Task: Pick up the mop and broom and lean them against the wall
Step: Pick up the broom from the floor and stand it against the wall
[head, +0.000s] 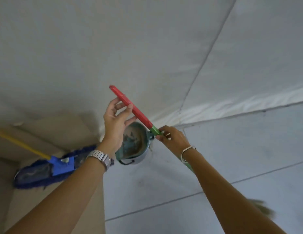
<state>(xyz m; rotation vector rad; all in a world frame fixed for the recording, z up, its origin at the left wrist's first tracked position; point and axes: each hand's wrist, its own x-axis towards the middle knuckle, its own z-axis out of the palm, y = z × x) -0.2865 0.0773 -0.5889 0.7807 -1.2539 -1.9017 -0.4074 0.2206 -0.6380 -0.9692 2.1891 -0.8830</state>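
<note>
Pale grey tiled floor point(248, 157) is meeting a white wall point(113, 48) that fills the upper frame; a beige strip of flooring is running along the 8 o'clock edge.

Mop: blue flat-headed dust mop with a yellow handle point(51, 164) is sitting at 8 o'clock, head down on the floor, handle rising toward 9 o'clock. Probably leaning on the wall already, though the handle's top is running out of frame, so contact cannot be confirmed.

Broom: long broom with a red-and-green wrapped handle point(130, 105) is slanting through centre frame, tip pointing toward 11 o'clock. Right hand point(172, 139) is pinching the green section with fingertips. Left hand point(117, 120) is half open, thumb and fingers loosely bracketing the red section, not clenched.

Judgement: mop half looks done; broom is lifted and being steered toward the wall, not yet leaning.

Hard to read: broom bristles are only a tan blur at 4 o'clock, and the lower handle is hidden behind the right forearm. A dirty teal round bucket point(135, 146) is standing in the corner behind the hands.
</note>
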